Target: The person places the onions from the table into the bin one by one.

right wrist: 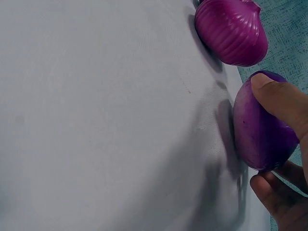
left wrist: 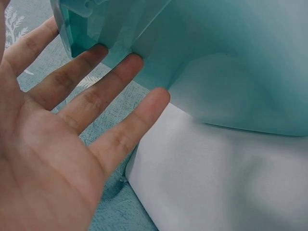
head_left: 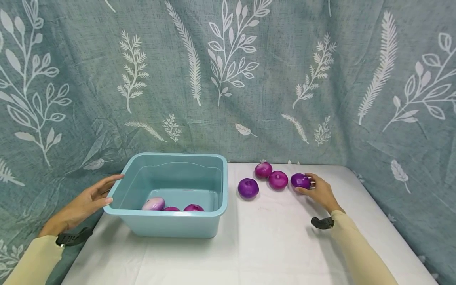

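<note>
My right hand (head_left: 322,194) pinches a dark purple onion (head_left: 300,181) between thumb and fingers at the right end of a loose group on the table. In the right wrist view the thumb (right wrist: 279,98) presses its upper side and fingertips lie under its lower end. A magenta onion (right wrist: 231,31) sits just beyond it. My left hand (head_left: 85,202) touches the left rim of a light blue plastic bin (head_left: 171,224). Its fingers (left wrist: 127,122) stretch out straight along the bin's outer wall. Inside the bin lie a pale onion (head_left: 154,204) and two magenta onions (head_left: 194,208), partly hidden by the front wall.
Between bin and right hand sit another dark purple onion (head_left: 248,188) and two magenta onions (head_left: 278,180), one slightly behind. A white cloth covers the table (head_left: 270,241). Leaf-patterned blue-green fabric (head_left: 278,75) hangs right behind the table and along both sides.
</note>
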`<control>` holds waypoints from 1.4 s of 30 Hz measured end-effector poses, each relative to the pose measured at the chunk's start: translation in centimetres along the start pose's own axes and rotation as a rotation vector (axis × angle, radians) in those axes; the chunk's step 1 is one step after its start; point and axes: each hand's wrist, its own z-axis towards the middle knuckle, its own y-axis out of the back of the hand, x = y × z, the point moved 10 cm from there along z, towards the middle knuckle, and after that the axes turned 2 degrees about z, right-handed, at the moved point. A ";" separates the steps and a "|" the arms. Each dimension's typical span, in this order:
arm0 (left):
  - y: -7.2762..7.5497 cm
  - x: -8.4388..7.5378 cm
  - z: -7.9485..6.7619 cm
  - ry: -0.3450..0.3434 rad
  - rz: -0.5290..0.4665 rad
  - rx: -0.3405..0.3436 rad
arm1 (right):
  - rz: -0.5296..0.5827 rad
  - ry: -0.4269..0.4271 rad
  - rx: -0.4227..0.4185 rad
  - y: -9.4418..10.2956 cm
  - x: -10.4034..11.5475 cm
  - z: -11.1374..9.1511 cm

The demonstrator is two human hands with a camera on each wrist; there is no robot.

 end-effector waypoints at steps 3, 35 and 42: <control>0.0 -0.1 0.0 0.004 -0.001 -0.005 | 0.012 0.001 -0.009 0.4 0.0 -0.1; 0.1 0.5 -0.2 0.011 0.017 -0.010 | 0.080 0.264 -0.014 0.4 13.8 -0.9; 0.4 0.9 0.1 0.035 0.015 -0.035 | 0.123 0.319 -0.006 -0.1 16.9 -1.3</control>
